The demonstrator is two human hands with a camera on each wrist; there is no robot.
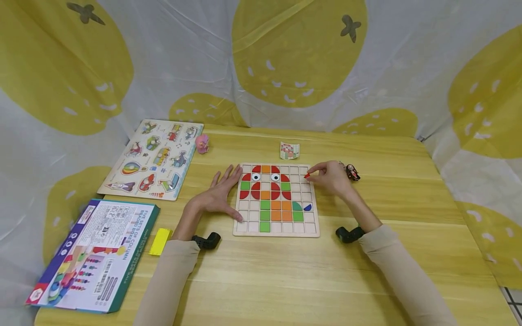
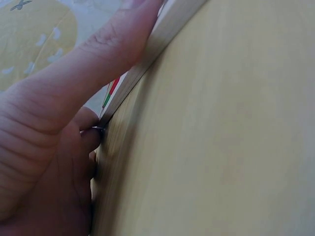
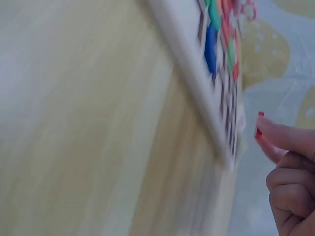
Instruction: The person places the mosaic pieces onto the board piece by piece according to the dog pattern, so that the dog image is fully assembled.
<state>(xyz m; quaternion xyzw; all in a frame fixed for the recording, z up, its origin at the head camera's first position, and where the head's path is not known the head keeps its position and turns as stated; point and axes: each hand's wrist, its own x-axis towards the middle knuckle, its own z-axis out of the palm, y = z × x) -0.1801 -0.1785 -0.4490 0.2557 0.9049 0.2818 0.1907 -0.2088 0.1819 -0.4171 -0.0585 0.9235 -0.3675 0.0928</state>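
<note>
A wooden grid board (image 1: 275, 230) lies on the table with red, orange and green tiles and two eye tiles forming a figure. My left hand (image 1: 216, 195) rests at the board's left edge, fingers spread and thumb at the lower left corner. Between thumb and forefinger, my right hand (image 1: 331, 177) pinches a small red tile (image 3: 259, 125), over the board's upper right edge. In the right wrist view the hand's other fingers (image 3: 290, 196) curl in. A blue piece (image 1: 307, 207) and a teal quarter-round tile (image 1: 297, 206) sit at the board's right.
Behind the board lies a small pattern card (image 1: 289, 151). A vehicle puzzle board (image 1: 179, 181), a pink figurine (image 1: 201, 144), a boxed bead set (image 1: 110, 244) and a yellow block (image 1: 161, 241) are on the left. A small dark figurine (image 1: 352, 172) lies beyond the right hand.
</note>
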